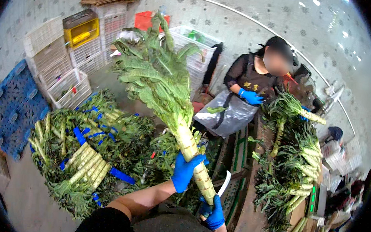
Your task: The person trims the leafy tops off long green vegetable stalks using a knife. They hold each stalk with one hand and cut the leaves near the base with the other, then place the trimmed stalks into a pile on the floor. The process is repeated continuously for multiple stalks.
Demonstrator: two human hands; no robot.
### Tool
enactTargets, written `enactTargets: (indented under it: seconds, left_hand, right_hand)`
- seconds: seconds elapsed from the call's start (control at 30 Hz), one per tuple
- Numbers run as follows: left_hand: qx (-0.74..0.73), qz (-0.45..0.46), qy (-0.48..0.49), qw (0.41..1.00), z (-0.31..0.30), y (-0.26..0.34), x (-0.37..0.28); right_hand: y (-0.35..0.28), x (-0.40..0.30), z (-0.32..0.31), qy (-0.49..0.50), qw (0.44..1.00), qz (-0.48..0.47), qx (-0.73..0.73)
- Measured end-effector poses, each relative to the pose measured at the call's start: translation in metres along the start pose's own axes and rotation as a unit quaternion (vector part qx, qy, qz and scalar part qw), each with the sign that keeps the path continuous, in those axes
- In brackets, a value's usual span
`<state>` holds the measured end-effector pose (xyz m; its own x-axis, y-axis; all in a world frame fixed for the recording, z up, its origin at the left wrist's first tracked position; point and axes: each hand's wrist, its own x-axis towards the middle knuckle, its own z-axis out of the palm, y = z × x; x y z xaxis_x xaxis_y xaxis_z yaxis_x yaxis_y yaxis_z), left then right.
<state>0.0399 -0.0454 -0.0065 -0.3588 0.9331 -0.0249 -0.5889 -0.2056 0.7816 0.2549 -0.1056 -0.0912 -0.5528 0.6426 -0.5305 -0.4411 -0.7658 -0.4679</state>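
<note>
A large celtuce (184, 134) slants up and away in front of me, its leafy head at the far end. My left hand (182, 173), in a blue glove, is wrapped around the middle of its pale stem. Near the cut base of that stem, my right hand (213, 214), also gloved in blue, grips a knife with a curved blade (225, 184). The blade sticks up just beside the stem; most of the handle is hidden by my fingers. I cannot tell whether the right hand touches the celtuce.
Several celtuce stems (88, 165), some tied with blue tape, lie on a leafy heap at left. At right, more celtuces (309, 165) lie along a bench (254, 200). A co-worker (250, 78) sits opposite, holding one. White crates (73, 87) and a blue pallet (16, 109) stand by the wall.
</note>
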Motion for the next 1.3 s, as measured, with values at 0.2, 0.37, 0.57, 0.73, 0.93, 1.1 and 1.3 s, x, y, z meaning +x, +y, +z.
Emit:
enactTargets:
  seconds: [0.2,0.37,0.57,0.73,0.93,1.1,1.3]
  left_hand:
    - [0.029,0.132,0.056,0.989,0.019,0.042,0.060]
    - [-0.064,0.003,0.043,0.997,0.019,0.013,0.077]
    - [-0.130,-0.036,-0.063,0.989,0.021,-0.002,0.091]
    - [-0.130,-0.047,-0.056,0.989,0.022,0.007,0.094]
    - [-0.275,-0.085,-0.094,0.953,0.018,-0.003,0.097]
    - [-0.260,-0.031,-0.139,0.955,0.031,0.004,0.094]
    - [-0.209,-0.387,-0.037,0.897,0.051,-0.049,-0.008]
  right_hand:
    - [0.012,-0.006,-0.010,0.001,0.975,-0.195,-0.110]
    - [0.023,-0.009,-0.010,0.054,0.946,-0.285,-0.147]
    - [0.019,-0.027,-0.014,0.093,0.919,-0.333,-0.188]
    - [0.021,-0.023,-0.018,0.115,0.868,-0.394,-0.281]
    - [0.014,-0.040,-0.009,0.089,0.908,-0.356,-0.203]
    - [0.008,-0.045,0.019,0.038,0.937,-0.325,-0.125]
    - [-0.012,-0.014,0.050,-0.045,0.984,-0.161,0.066]
